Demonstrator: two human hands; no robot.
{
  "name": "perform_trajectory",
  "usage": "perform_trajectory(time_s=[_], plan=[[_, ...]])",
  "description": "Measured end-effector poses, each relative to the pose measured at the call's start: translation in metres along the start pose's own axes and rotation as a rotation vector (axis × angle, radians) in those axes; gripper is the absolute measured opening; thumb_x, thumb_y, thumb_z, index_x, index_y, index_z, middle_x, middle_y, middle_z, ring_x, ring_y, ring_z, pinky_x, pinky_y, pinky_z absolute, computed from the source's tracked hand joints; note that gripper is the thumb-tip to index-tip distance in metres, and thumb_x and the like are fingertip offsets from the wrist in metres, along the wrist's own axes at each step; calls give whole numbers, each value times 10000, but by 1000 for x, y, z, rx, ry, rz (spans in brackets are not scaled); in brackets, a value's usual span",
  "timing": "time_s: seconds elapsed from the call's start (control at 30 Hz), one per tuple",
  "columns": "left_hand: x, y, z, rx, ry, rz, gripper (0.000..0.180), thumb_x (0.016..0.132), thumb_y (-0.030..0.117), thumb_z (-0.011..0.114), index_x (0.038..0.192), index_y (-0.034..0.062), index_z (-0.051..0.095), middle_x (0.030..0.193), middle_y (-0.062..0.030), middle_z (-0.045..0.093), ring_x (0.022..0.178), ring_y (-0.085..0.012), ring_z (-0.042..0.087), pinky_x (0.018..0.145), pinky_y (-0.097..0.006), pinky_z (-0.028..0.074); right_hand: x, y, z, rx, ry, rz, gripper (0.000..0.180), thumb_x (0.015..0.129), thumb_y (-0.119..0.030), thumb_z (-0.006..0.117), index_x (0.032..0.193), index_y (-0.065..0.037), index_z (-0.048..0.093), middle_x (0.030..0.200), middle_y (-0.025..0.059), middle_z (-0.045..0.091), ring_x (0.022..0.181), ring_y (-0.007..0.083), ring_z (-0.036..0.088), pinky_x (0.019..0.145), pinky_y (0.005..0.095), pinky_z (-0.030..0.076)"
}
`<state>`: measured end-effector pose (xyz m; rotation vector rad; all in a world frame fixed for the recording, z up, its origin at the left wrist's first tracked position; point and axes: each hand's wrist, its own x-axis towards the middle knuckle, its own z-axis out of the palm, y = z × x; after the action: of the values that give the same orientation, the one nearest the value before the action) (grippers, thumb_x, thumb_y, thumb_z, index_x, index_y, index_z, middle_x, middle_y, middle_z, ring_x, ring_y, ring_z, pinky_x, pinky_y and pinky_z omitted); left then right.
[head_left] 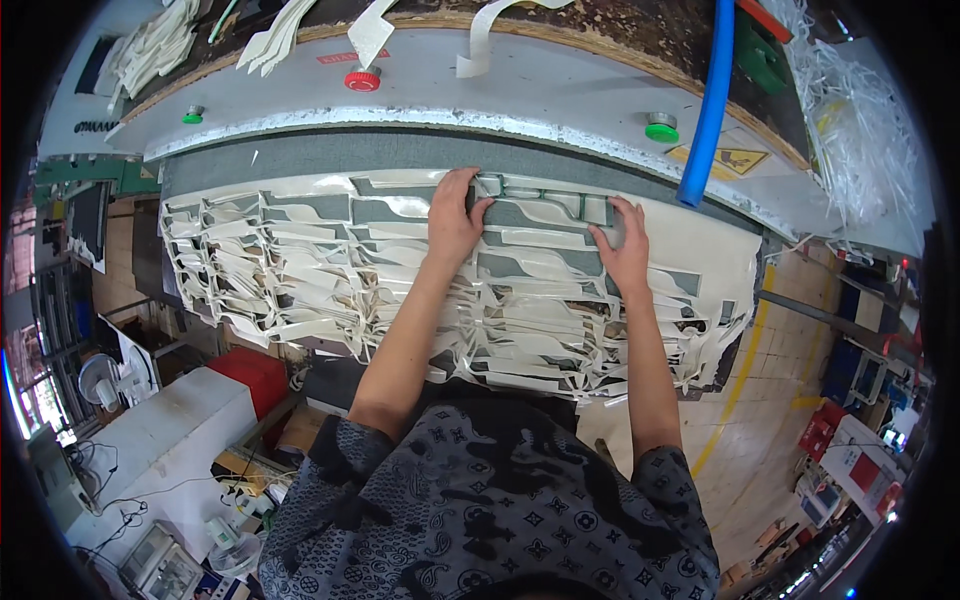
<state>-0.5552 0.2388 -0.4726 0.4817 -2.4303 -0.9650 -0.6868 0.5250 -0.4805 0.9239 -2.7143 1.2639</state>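
A long, narrow cutting die with thin green edges (542, 191) lies flat near the far edge of a cream sheet (735, 262). My left hand (457, 218) grips its left end, thumb and fingers curled around the frame. At the other end my right hand (625, 248) holds it the same way, fingers over the far corner and thumb on the near side. Cut-out openings run through much of the sheet, and loose cream strips (300, 255) lie tangled at the left and nearer my body. A grey-green cutting bed shows through the gaps.
A machine beam crosses just beyond the sheet, with a red push button (362, 79) and green buttons (661, 127). A blue hose (708, 110) hangs down at the right. Cut cream pieces (160, 45) lie on the board above. A fan (100, 380) stands at the left.
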Motion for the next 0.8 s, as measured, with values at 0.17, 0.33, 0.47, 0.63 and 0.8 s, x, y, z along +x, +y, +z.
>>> perform_trajectory(time_s=[0.17,0.33,0.47,0.63,0.8], plan=[[1,2,-5,13,-43,-22,514,847,123,828,1315,20,642,1273,-225,681,1202,-433,630,1021,-469,518,1,-2,-5,-41,-46,-36,555,862,-145,830,1373,-80,624,1351,192,663,1318,392,592,1240,569,340],[11,-16,-24,-125,-174,-12,564,859,120,822,1386,54,631,1252,-196,722,1222,-400,654,1027,-440,534,1,-5,-6,5,-36,15,585,893,-165,814,1426,-72,592,1400,190,646,1329,403,581,1261,574,301],[30,-26,-33,123,-119,148,260,888,112,788,1145,71,787,1183,-118,764,1120,-326,689,1003,-439,505,1,-9,-5,-70,-41,-72,531,902,-166,805,1393,-83,623,1425,188,639,1346,394,576,1246,571,320],[26,-27,-20,90,-80,-38,158,844,110,815,1001,132,820,1084,-43,763,1100,-297,640,1048,-453,418,-3,6,4,-88,-31,-105,225,879,-151,811,1073,-97,711,1430,147,659,1381,359,567,1246,562,316],[15,-12,-16,43,-74,100,469,814,103,835,1270,127,730,1157,-112,757,1136,-328,641,1074,-466,422,-6,9,4,-59,10,-76,160,858,-142,829,938,-85,703,1375,160,696,1375,365,579,1238,573,328]])
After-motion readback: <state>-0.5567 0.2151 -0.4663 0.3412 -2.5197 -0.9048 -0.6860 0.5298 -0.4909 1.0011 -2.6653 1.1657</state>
